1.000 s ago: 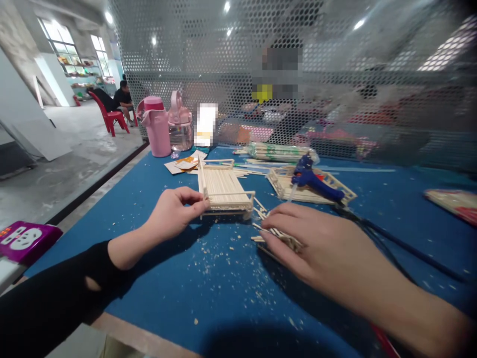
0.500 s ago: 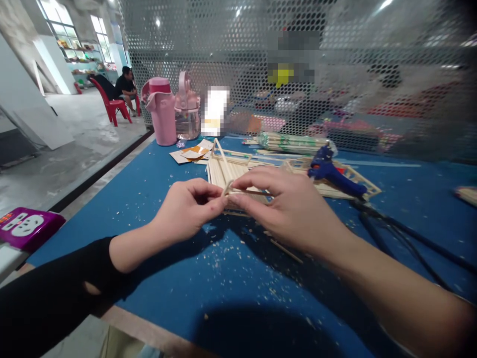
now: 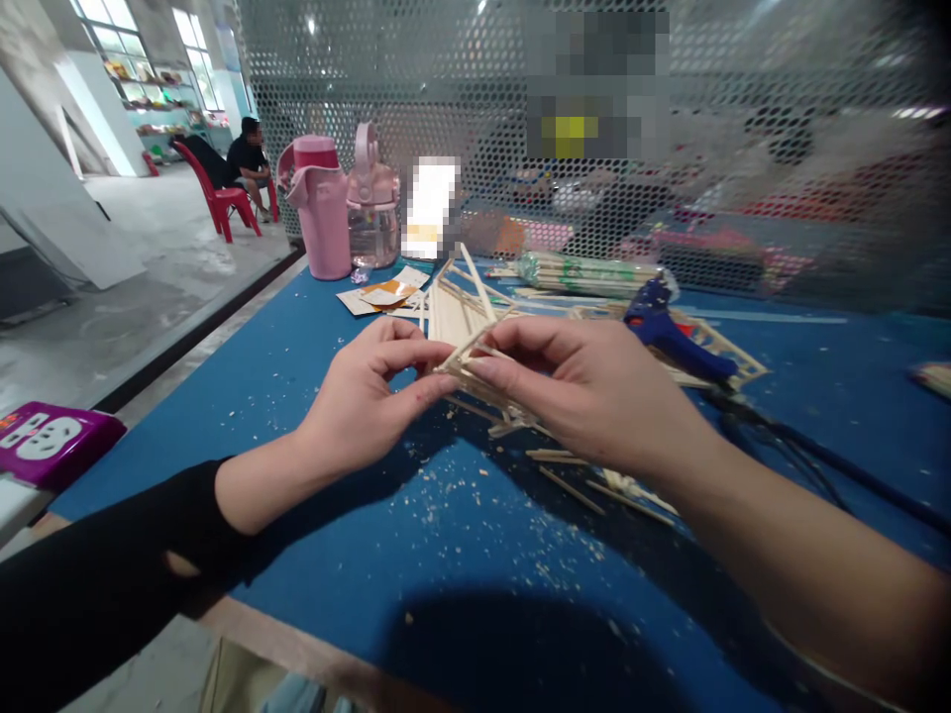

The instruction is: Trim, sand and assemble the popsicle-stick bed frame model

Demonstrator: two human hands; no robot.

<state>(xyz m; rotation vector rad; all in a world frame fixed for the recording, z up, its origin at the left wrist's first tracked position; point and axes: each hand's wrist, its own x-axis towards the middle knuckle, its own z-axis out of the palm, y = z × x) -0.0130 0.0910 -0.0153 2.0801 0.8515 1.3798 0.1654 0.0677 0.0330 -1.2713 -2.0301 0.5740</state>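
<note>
Left of the blue glue gun (image 3: pixel 687 349), the left hand (image 3: pixel 371 401) and right hand (image 3: pixel 594 386) pinch sticks at the stick frame (image 3: pixel 446 322)'s near end, likely 2 grips to steady its thin joints; the gun rests on another frame (image 3: pixel 743 355), loose sticks (image 3: pixel 572 490) lie nearer the person, and its cable (image 3: pixel 854 469) could hinder the right forearm

Daylit windows (image 3: pixel 111 38); soft shadows; dark, blurry right edge.

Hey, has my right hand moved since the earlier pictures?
Yes: judged against the blue glue gun, your right hand has moved left, off the loose sticks, to the slatted wooden piece beside your left hand.
</note>
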